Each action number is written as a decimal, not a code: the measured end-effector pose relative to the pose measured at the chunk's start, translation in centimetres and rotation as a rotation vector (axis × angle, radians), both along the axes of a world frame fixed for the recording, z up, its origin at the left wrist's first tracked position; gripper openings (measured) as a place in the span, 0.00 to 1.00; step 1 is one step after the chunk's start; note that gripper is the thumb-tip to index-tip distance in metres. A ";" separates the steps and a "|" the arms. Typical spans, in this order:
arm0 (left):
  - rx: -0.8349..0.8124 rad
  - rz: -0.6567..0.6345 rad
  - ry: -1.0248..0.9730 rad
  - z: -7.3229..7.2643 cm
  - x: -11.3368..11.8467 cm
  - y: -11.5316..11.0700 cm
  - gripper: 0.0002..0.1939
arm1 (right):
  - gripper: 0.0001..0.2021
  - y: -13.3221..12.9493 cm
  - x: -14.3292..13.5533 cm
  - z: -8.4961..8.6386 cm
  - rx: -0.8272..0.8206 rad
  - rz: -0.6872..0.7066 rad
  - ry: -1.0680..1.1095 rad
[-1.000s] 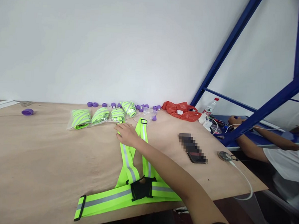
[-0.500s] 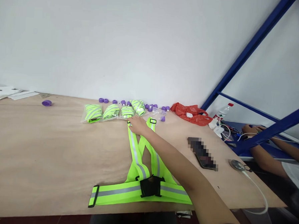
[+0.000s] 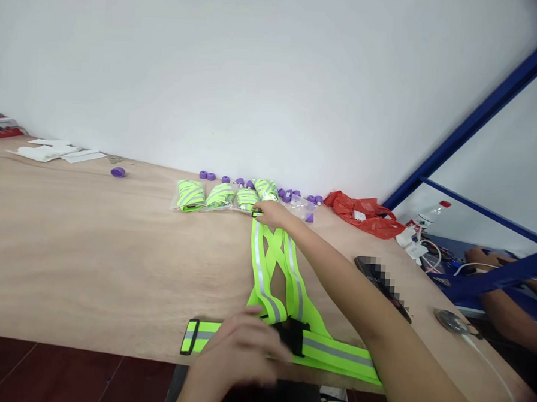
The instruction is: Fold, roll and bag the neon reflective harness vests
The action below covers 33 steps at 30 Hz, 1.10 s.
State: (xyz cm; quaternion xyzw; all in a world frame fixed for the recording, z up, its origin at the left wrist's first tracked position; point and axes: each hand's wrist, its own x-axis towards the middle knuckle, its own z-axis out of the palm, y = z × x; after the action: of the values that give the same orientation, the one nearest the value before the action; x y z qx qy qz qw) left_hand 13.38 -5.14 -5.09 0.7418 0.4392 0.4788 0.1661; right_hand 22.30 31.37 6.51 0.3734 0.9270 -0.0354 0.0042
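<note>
Beyond the reflective vest (image 3: 276, 273), bagged vests (image 3: 221, 196) and purple caps (image 3: 291, 195) are lined up. Its far strap ends are pinched by the right hand (image 3: 272, 213); the left hand's (image 3: 238, 349) grip cannot be told. Bare worktop (image 3: 90, 245) is left beside it.

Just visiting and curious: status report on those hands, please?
Right hand on far end of neon-yellow reflective strap vest. Left hand on its waist belt. Bagged vests just beyond.
</note>
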 end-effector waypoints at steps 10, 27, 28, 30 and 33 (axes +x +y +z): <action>-0.113 0.084 0.574 3.6 0.6 4.6 0.25 | 0.21 1.7 2.5 2.8 0.000 -0.031 0.041; -0.094 0.088 0.589 3.5 0.5 5.1 0.21 | 0.19 5.4 2.5 2.5 0.083 -0.186 0.037; -0.099 0.082 0.594 3.6 0.5 5.2 0.21 | 0.19 5.5 2.3 2.0 0.081 -0.190 0.031; -0.105 0.080 0.607 3.7 0.5 5.3 0.20 | 0.19 5.5 2.0 0.6 0.076 -0.208 0.011; -0.079 0.095 0.630 3.3 0.5 5.5 0.20 | 0.16 4.9 1.7 -1.8 0.060 -0.239 -0.035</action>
State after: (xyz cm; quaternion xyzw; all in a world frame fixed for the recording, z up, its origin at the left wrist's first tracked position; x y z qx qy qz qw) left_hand 13.90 0.32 -1.78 0.8252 0.5214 0.2155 0.0284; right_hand 23.96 36.29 4.74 0.4818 0.8762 -0.0015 0.0048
